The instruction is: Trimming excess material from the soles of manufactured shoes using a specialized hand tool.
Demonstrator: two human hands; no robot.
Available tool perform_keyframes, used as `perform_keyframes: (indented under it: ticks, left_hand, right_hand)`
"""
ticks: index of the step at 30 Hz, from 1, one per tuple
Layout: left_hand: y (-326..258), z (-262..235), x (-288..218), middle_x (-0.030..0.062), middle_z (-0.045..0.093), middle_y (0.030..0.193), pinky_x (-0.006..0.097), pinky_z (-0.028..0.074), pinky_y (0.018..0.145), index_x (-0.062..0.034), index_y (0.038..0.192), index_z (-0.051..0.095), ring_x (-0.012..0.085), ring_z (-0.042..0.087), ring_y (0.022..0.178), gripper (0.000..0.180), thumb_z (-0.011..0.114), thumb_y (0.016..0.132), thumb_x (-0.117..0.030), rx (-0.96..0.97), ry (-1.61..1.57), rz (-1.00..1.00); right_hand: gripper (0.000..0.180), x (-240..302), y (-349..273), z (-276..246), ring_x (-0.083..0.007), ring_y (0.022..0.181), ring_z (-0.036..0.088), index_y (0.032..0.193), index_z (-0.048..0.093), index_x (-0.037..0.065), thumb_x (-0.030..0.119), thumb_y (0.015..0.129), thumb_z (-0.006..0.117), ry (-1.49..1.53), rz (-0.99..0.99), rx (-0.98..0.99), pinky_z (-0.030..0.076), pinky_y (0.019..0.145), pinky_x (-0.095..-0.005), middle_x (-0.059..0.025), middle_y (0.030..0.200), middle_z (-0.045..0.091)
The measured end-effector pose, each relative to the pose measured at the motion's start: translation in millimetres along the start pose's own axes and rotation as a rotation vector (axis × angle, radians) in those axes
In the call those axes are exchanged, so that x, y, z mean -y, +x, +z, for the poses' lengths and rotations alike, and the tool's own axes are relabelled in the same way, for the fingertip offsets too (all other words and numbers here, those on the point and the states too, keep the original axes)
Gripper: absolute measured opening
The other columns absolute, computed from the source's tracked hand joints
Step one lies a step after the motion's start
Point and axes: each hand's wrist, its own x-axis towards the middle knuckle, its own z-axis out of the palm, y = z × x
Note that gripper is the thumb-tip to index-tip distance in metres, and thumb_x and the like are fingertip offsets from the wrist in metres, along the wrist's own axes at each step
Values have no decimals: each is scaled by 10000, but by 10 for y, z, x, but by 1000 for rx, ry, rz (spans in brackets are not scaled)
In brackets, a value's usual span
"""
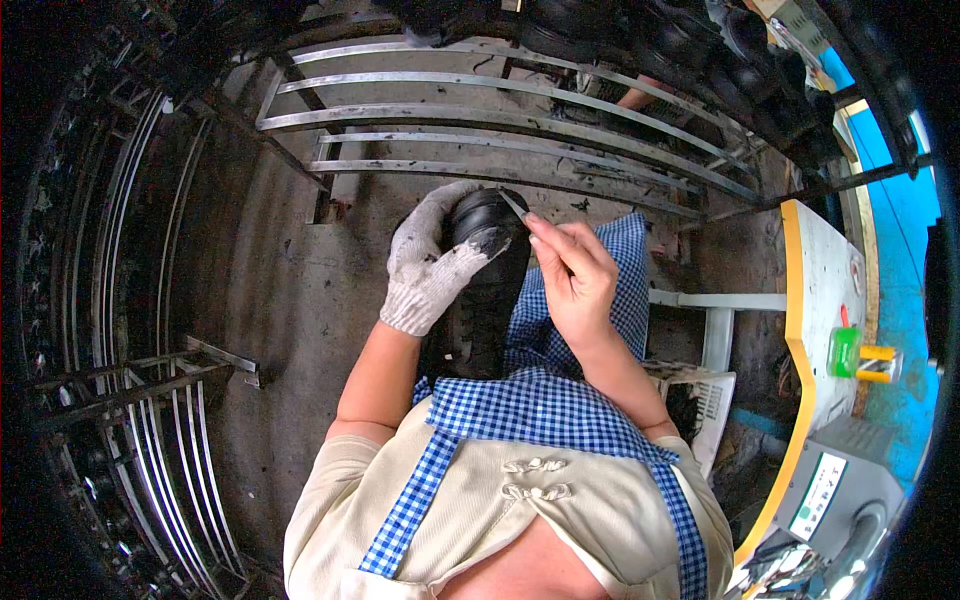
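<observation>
I have a glossy black rubber shoe [487,262] propped on my lap, over my blue-and-white checked apron [560,400], and everything turns on how it lies between my hands. Its long axis runs almost straight away from me: the far, rounded end points up toward the curved grey metal rack bars [500,120] ahead, and the near end drops down toward my knees.

My left hand [432,262], in a white knitted cotton glove, is wrapped around the shoe's left side near the far end, fingers curled over the top, gripping it firmly and holding it tilted toward my right.

My bare right hand [572,272] sits just to the right of the shoe, pinched closed on a thin pale blade-like tool [514,204]. The tool slants up and to the left from my fingertips, and its tip reaches the upper right edge of the shoe's far end; I cannot tell whether it actually touches the rubber or is just off it.

So the shoe lies left of the tool hand, the left hand is the one on it, and the working edge faces right.

Off to my right stands a white counter with a yellow rim [815,290], well apart from both hands.
</observation>
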Motion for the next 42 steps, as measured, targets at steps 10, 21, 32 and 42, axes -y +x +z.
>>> perform_keyframes:
  ticks: [10,21,32,42]
  left_hand:
    - [-16,16,47,114,590,1136,323,435,950,4,1212,525,199,560,1054,606,767,694,-195,64,-138,-52]
    - [-15,-68,-64,91,605,1116,314,464,907,13,1198,534,188,575,1032,600,786,674,-133,14,-230,-107]
    - [331,-284,290,104,607,1131,369,503,861,-58,1245,519,257,602,980,572,564,880,-495,-304,-1150,-308]
    - [382,65,663,161,574,1219,446,491,928,-19,1252,510,309,577,1085,514,486,939,-426,-207,-1364,-452]
  right_hand:
    - [245,-82,170,-172,-150,618,556,1051,683,54,-7,815,661,30,-26,-33,441,541,-247,-62,748,602]
    - [229,-5,246,-669,-170,675,604,1021,695,47,1,799,663,-143,61,448,468,600,-258,-90,778,629]
    - [1007,-378,-513,-711,-40,562,448,1414,338,51,170,574,881,164,191,386,374,515,-193,-81,1076,584]
    - [988,-248,-447,-849,-326,1132,551,1351,379,23,251,537,891,-17,-31,360,452,940,-405,-188,1287,518]
